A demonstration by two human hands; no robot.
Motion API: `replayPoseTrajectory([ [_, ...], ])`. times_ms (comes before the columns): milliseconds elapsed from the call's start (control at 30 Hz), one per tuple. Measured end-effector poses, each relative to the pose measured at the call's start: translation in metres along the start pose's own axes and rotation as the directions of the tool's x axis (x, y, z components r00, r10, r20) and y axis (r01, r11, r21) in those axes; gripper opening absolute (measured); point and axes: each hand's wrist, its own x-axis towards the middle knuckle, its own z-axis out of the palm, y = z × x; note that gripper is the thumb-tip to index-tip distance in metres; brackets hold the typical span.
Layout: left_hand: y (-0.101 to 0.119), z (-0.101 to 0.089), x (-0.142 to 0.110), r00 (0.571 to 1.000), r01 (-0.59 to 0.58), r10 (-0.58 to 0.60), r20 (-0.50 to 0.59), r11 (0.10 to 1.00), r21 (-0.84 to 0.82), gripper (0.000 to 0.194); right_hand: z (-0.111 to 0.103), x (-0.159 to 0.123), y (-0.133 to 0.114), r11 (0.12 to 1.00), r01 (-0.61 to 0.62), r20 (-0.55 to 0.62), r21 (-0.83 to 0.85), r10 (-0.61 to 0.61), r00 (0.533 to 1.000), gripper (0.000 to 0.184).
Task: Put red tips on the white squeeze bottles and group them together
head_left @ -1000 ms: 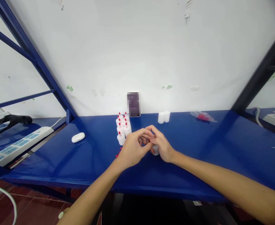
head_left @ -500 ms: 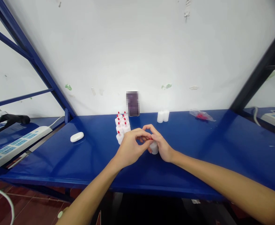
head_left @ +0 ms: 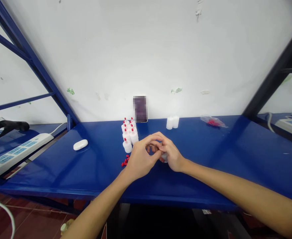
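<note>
Over the blue table, my left hand (head_left: 142, 157) and my right hand (head_left: 173, 156) meet around a small white plastic bottle (head_left: 165, 158). My right hand is closed round the bottle, whose lower side shows below the fingers. Left thumb and fingers pinch at the bottle's top, where a red cap showed a moment ago; the fingers now hide it. Left of my hands stand several white bottles (head_left: 127, 146) with red-tipped nozzles, in two rows. A small pile of loose red caps (head_left: 125, 161) lies beside my left wrist.
Two white bottles without red tips (head_left: 169, 123) stand near the wall. A clear bag of red pieces (head_left: 213, 122) lies to their right. A phone-like dark panel (head_left: 140, 109) leans on the wall. A white case (head_left: 80, 144) and a power strip (head_left: 20, 151) are at left.
My fingers have drawn closer over the bottle's top, covering the red that showed there. My left hand has shifted slightly, and the loose red caps have come into view.
</note>
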Motion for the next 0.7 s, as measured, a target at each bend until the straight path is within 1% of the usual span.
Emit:
replayPoseTrajectory([
  [100,0.0,-0.001,0.002,1.0,-0.016,0.016,-0.003,0.998,0.059,0.022,-0.001,0.0,-0.001,1.0,0.006,-0.001,0.016,-0.006,1.0,0.029],
  [167,-0.001,-0.009,0.006,1.0,0.0,0.002,-0.022,0.996,0.09,0.016,-0.003,0.001,0.0,1.0,0.001,-0.013,-0.002,-0.001,1.0,0.034],
  [233,-0.003,-0.024,0.009,0.997,0.025,-0.017,-0.076,0.994,0.106,0.013,-0.006,0.003,0.001,0.998,-0.017,-0.047,-0.059,0.015,0.999,0.036],
  [267,-0.005,-0.033,0.011,0.994,0.035,-0.022,-0.107,0.992,0.122,0.014,-0.008,0.004,0.001,0.995,-0.028,-0.069,-0.091,0.021,0.997,0.035],
  [333,-0.008,-0.051,0.012,0.99,0.038,-0.007,-0.142,0.975,0.218,0.017,-0.01,0.005,0.0,0.989,-0.049,-0.11,-0.142,0.034,0.993,0.031],
  [367,-0.01,-0.059,0.011,0.991,0.032,0.009,-0.13,0.952,0.304,0.017,-0.01,0.006,0.0,0.985,-0.058,-0.124,-0.163,0.038,0.992,0.029],
  [433,-0.015,-0.07,0.009,0.999,-0.019,0.041,-0.032,0.863,0.505,0.013,-0.01,0.006,-0.002,0.979,-0.071,-0.137,-0.191,0.045,0.99,0.026],
  [500,-0.022,-0.074,0.005,0.993,-0.115,0.059,0.105,0.737,0.666,0.012,-0.009,0.006,-0.004,0.977,-0.068,-0.126,-0.204,0.043,0.991,0.026],
  [567,-0.029,-0.073,0.001,0.977,-0.2,0.073,0.2,0.636,0.745,0.013,-0.009,0.005,-0.004,0.977,-0.056,-0.106,-0.204,0.035,0.994,0.026],
  [600,-0.031,-0.073,0.0,0.971,-0.226,0.081,0.224,0.613,0.757,0.014,-0.008,0.005,-0.003,0.978,-0.053,-0.099,-0.203,0.034,0.995,0.025],
  [633,-0.032,-0.072,-0.001,0.969,-0.237,0.09,0.231,0.609,0.757,0.015,-0.009,0.005,-0.003,0.978,-0.052,-0.094,-0.204,0.033,0.995,0.025],
  [700,-0.031,-0.074,-0.001,0.975,-0.219,0.11,0.195,0.647,0.73,0.014,-0.009,0.004,-0.002,0.977,-0.051,-0.092,-0.206,0.032,0.995,0.024],
])
